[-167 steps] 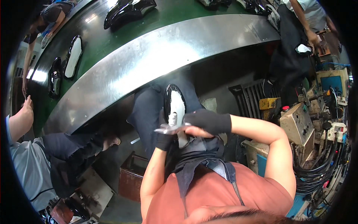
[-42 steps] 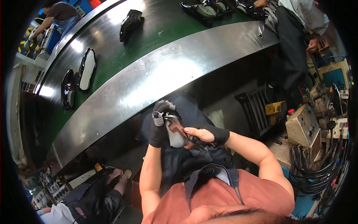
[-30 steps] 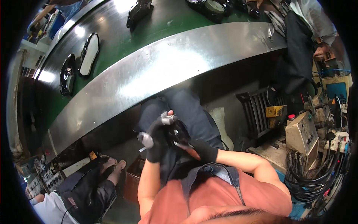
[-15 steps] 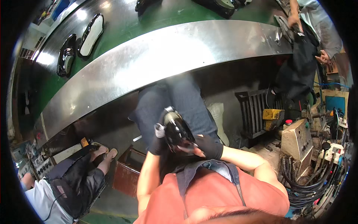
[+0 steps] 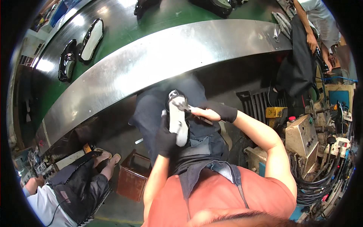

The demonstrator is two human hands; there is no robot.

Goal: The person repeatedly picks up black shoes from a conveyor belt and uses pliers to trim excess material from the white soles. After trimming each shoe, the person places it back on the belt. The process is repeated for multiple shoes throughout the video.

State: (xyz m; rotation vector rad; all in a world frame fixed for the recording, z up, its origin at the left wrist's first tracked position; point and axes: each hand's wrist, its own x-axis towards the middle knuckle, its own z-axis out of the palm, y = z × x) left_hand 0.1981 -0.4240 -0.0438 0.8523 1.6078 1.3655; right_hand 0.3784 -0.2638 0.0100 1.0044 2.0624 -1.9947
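A black glossy shoe (image 5: 178, 123) lies over my lap with its white underside up and its far end toward the bench. My left hand (image 5: 165, 138), in a black fingerless glove, grips its near left side. My right hand (image 5: 213, 112), gloved the same way, is closed round a metal hand tool that looks like pincers (image 5: 185, 106). The tool's head touches or hovers over the far part of the underside; blur hides which. On the green work surface stand a black shoe (image 5: 68, 62) and another one with its white underside showing (image 5: 92, 39).
A metal bench edge (image 5: 151, 56) curves ahead of my knees. More black shoes (image 5: 217, 6) lie beyond it. One person (image 5: 75, 185) sits at lower left near a brown wooden stool (image 5: 132, 176); another (image 5: 321, 26) works at upper right. A machine control box (image 5: 300, 138) with cables stands at right.
The shoe has been turned from its glossy black side to its white underside. My right hand has moved from the shoe's near end to its far right, now with a tool showing.
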